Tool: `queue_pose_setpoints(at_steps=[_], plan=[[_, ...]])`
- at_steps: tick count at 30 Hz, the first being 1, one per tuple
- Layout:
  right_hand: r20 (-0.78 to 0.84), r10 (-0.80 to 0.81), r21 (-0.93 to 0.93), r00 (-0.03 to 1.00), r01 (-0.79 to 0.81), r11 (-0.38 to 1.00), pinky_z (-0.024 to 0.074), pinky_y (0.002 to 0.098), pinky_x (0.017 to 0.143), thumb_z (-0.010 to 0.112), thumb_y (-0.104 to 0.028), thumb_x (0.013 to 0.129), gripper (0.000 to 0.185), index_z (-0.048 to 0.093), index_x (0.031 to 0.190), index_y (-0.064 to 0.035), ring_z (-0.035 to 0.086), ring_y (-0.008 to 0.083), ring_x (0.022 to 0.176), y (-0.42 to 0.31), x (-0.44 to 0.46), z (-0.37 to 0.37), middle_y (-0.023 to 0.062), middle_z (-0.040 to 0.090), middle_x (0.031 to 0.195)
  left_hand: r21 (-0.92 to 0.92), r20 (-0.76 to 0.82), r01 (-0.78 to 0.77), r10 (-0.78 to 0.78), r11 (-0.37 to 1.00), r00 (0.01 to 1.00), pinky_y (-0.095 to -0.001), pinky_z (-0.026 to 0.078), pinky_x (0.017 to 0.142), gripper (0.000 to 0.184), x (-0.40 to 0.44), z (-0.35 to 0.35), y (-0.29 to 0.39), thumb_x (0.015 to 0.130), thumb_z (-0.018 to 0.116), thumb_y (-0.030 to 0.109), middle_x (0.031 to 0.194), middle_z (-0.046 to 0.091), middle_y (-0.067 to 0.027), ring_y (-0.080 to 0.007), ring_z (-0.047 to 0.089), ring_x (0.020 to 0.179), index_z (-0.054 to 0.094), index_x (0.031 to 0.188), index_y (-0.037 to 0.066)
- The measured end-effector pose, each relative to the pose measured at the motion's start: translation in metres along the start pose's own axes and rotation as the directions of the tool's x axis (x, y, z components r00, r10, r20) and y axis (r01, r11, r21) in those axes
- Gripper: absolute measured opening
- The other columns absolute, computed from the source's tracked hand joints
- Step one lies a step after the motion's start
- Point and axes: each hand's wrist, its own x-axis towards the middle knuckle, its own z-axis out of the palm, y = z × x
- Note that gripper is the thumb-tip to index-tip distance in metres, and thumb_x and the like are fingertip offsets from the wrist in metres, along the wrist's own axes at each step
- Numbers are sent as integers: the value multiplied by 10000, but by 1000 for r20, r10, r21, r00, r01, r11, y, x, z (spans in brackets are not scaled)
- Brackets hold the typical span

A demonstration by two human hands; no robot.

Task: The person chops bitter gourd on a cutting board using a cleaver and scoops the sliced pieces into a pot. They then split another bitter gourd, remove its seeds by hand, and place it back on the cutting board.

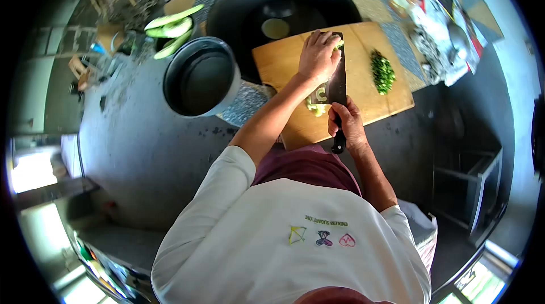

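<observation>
My right hand is wrapped round the black handle of a kitchen knife, whose broad dark blade lies along the wooden cutting board. My left hand is closed, its curled fingers against the far part of the blade. A bit of pale green vegetable shows at those fingertips; the rest is hidden. On the blade sits a C-shaped pale slice. More pale green pieces lie beside the blade near the right hand. A heap of chopped dark greens rests at the board's right.
The board overlaps the rim of a large black wok. Left of it stands a deep grey pot, with long pale green vegetables behind. Plastic bags and packages crowd the right side. A metal frame stands lower right.
</observation>
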Motion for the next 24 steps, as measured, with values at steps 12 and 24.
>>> queue_pose_setpoints(at_steps=[12, 24], plan=[[476, -51, -230, 878, 181, 956, 381, 259, 348, 478, -89, 859, 77, 424, 844, -37, 439, 111, 393, 23, 71, 161, 44, 453, 592, 195, -196, 136, -97, 971, 976, -398, 367, 944, 308, -46, -198, -131, 815, 565, 195, 1162, 531, -112, -339, 481, 1075, 557, 1107, 98], [412, -178, -379, 894, 346, 858, 364, 269, 326, 461, -56, 842, 71, 404, 820, -22, 430, 122, 345, 41, 88, 188, 52, 442, 515, 1, -314, 21, -20, 1000, 949, -372, 413, 793, 173, -76, -220, -135, 741, 644, 137, 953, 542, -94, -289, 524, 894, 562, 880, 73]])
